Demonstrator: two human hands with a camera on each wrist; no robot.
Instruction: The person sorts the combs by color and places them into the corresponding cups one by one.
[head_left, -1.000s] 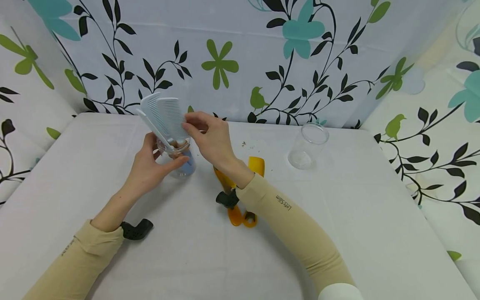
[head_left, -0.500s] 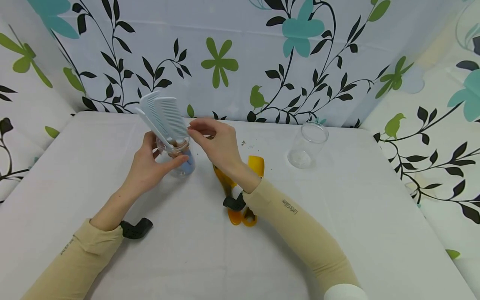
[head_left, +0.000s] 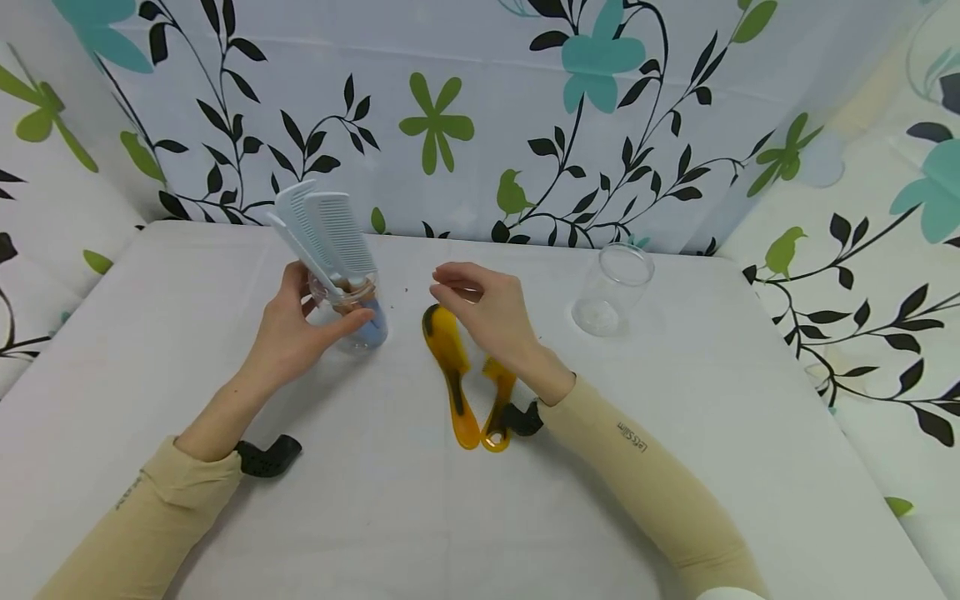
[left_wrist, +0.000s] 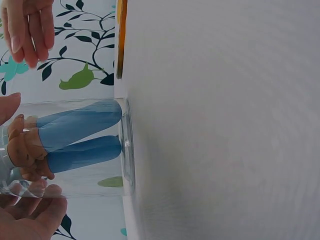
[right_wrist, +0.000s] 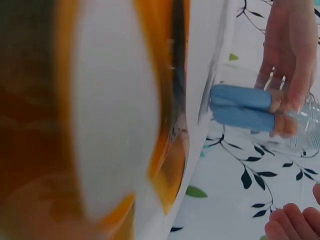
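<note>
My left hand (head_left: 288,337) grips a transparent jar (left_wrist: 85,186) at the left of the table, thumb on one side and fingers round the other. Light blue combs (head_left: 341,233) stand in it, tilted left, teeth above the rim. Through the jar wall, their blue handles (left_wrist: 82,127) and brown bear-shaped figures (left_wrist: 22,147) show in the left wrist view. My right hand (head_left: 495,312) hovers right of the jar with loosely bent fingers, holding nothing. Beneath and beside it lie two amber combs, one (head_left: 452,367) with dark patches, the other (head_left: 498,400) partly hidden by the hand.
A second transparent jar (head_left: 611,292) stands upright at the back right. The table (head_left: 360,500) has a white cover, and a patterned curtain (head_left: 465,192) hangs behind its far edge. Black wrist cameras (head_left: 270,457) stick out below both forearms.
My right hand has let go of the combs in the jar and moved right and toward me, over the amber combs. The left hand and jar have stayed put.
</note>
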